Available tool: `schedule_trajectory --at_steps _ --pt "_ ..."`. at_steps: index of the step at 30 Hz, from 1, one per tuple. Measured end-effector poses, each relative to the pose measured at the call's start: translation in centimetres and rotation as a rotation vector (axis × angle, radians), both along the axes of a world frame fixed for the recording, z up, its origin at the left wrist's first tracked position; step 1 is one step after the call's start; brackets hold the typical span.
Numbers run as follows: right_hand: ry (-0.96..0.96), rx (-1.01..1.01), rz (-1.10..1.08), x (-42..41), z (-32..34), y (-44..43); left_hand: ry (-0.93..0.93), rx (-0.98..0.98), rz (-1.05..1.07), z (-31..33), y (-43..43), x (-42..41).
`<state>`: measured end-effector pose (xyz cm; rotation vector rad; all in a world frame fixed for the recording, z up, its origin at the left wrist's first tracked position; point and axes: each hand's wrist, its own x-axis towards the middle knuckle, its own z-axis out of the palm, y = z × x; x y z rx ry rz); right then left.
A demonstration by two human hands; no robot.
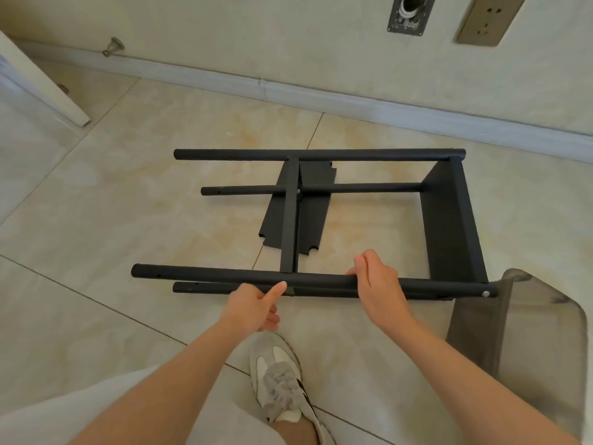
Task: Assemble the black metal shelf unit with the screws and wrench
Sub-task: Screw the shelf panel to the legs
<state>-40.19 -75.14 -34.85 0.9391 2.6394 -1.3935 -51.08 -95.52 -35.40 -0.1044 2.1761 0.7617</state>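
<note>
Risk sat mainly in how little held the black metal shelf unit (pixel 321 154) together as it lay on its side on the beige tiled floor (pixel 128 187), across the middle of the frame. Only one flat shelf panel (pixel 449 220) at the right end and a narrow cross bar (pixel 288 220) near mid-length tied the round tubes; their left ends stood free.

The left hand (pixel 253 303) had its fingers curled under the near tubes, thumb pressed along the upper tube (pixel 208 273). The right hand (pixel 375 284) gripped that same tube just to the right.

Lifting or rolling the frame by this one tube would likely twist the free ends and strain the joints, such as the one with the silver screw (pixel 486 294) at lower right. A loose black panel (pixel 316 220) lay beneath the frame and could be scraped or trapped. A slip could also drop the tube onto the white shoe (pixel 279 374) just below the hands. No wrench showed.
</note>
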Motion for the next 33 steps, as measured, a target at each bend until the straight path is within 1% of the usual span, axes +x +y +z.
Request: schedule_trajectory --at_steps 2,4,7,9,10,11,13,16,18,20,22,23,25,29,33 --pt "0.011 -0.012 -0.013 -0.2 0.2 0.3 0.022 -0.159 -0.254 0.8 0.5 -1.4" --pt "0.017 -0.019 -0.021 -0.3 0.4 0.5 0.106 -0.324 -0.492 1.9 1.0 -2.9" --pt "-0.001 -0.031 -0.019 -0.4 0.4 0.4 0.407 -0.573 -0.827 3.0 1.4 -4.0" --pt "-0.009 -0.024 -0.017 -0.3 0.3 0.3 0.618 -0.638 -1.027 3.4 1.5 -4.0" --pt "-0.007 -0.009 -0.013 -0.3 0.2 0.3 0.692 -0.626 -1.095 3.5 1.5 -4.1" --pt "-0.006 0.004 -0.01 -0.3 0.2 0.3 0.742 -0.583 -1.117 3.5 1.5 -4.2" --pt "-0.02 0.008 -0.032 -0.5 0.2 0.1 0.765 -0.445 -1.062 3.5 1.5 -4.6" --pt "-0.071 -0.01 -0.116 -1.2 0.2 -0.1 0.784 -0.183 -0.953 2.9 0.9 -5.0" --pt "-0.133 0.028 -0.107 -2.0 0.4 0.2 0.811 -0.088 -0.957 2.1 0.4 -5.3" --pt "-0.209 0.033 -0.071 -2.8 0.7 0.8 0.794 -0.068 -1.09 1.7 0.1 -5.8" --pt "-0.282 0.018 -0.014 -3.5 0.8 1.4 0.76 -0.096 -1.238 1.2 0.0 -6.2" --pt "-0.308 0.004 0.017 -3.9 0.8 1.7 0.742 -0.095 -1.271 0.9 -0.1 -6.3" --pt "-0.335 -0.047 0.086 -4.6 0.8 2.1 0.725 -0.073 -1.274 0.6 -0.2 -6.6" --pt "-0.307 -0.143 0.229 -6.4 0.6 2.5 0.86 -0.044 -1.317 0.5 -0.2 -7.2" --pt "-0.296 -0.238 0.326 -8.1 0.0 2.7 0.929 -0.023 -1.357 0.5 0.0 -7.6"
